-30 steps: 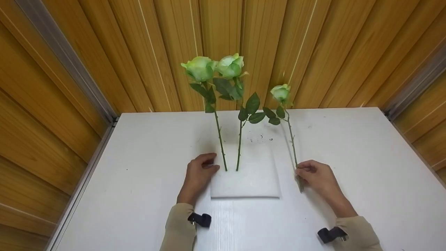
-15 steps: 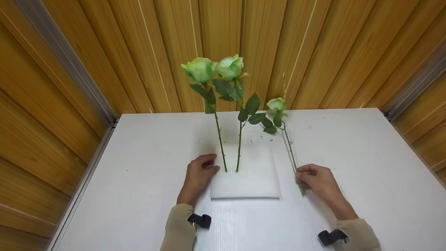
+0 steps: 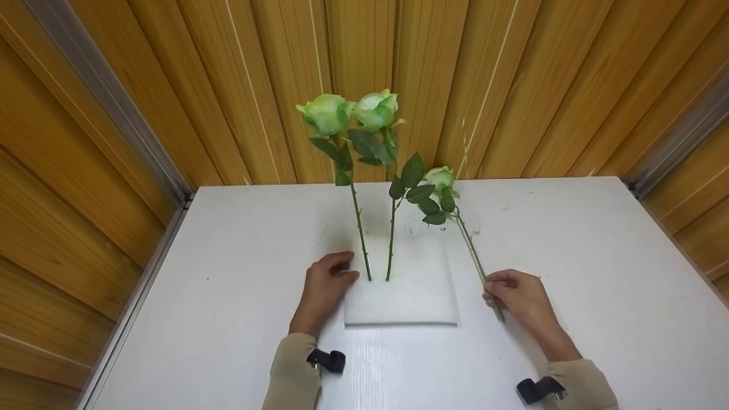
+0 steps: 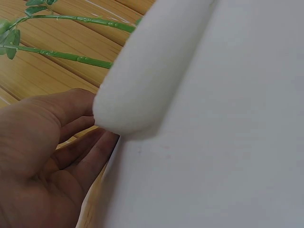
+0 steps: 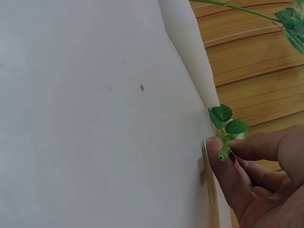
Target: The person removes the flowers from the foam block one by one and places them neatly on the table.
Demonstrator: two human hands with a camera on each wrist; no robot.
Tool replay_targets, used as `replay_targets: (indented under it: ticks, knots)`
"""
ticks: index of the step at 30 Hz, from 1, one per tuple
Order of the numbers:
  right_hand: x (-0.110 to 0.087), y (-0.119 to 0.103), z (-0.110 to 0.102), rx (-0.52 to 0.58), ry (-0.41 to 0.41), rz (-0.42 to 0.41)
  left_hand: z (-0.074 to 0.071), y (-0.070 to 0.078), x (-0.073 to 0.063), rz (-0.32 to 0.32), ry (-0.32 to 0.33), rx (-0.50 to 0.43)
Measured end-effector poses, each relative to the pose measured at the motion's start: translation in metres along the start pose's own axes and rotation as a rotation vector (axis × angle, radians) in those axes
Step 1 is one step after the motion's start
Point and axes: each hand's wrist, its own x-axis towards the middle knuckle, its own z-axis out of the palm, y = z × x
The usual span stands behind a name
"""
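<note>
My right hand [image 3: 519,296] pinches the lower stem of a pale green rose [image 3: 441,179] between thumb and fingers. The rose slants up and left, with its bloom near the table's back edge; in the right wrist view its cut stem end [image 5: 223,154] points toward the camera. Two more roses, a left one [image 3: 326,114] and a right one [image 3: 377,109], stand upright with their stems in a white foam block [image 3: 401,304]. My left hand [image 3: 327,287] rests at the block's left edge, its thumb and fingertips against the side, as the left wrist view shows.
The white table [image 3: 239,319] reaches back to a wood-patterned panel wall [image 3: 433,68]. Metal frame posts stand at the left [image 3: 114,97] and right corners. Leaves of the held rose overlap those of the right standing rose in the head view.
The held rose has tilted down and to the left, its bloom dropping toward the standing roses. My right hand has shifted slightly toward me. The left hand and standing roses stay put.
</note>
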Motion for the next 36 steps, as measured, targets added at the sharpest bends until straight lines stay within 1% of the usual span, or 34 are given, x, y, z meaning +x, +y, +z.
replay_targets:
  ticks: [5,11,14,16,21,23,31,36]
  knots:
    - [-0.001,0.001,0.001,0.028,0.026,0.023,0.0,0.002,0.0,-0.01,-0.007,-0.013]
    - [0.0,-0.002,0.005,0.057,0.027,0.061,-0.002,0.0,0.0,0.015,-0.014,0.001]
    - [0.002,-0.004,0.007,0.067,0.034,0.067,-0.002,0.0,0.0,0.014,-0.011,-0.007]
    - [0.002,-0.006,0.009,0.043,0.048,0.057,-0.002,0.001,0.0,0.017,-0.008,-0.012]
    - [0.005,-0.01,0.015,-0.12,0.085,0.01,-0.001,0.001,-0.001,0.014,-0.002,-0.013]
    - [0.005,-0.011,0.018,-0.164,0.091,-0.003,-0.001,0.001,-0.001,0.009,-0.002,-0.009]
    - [0.008,-0.011,0.022,-0.127,0.077,-0.015,-0.002,0.002,-0.001,-0.006,-0.009,-0.013]
    - [0.007,-0.012,0.021,-0.152,0.097,-0.051,-0.001,0.002,-0.001,-0.02,-0.015,-0.018]
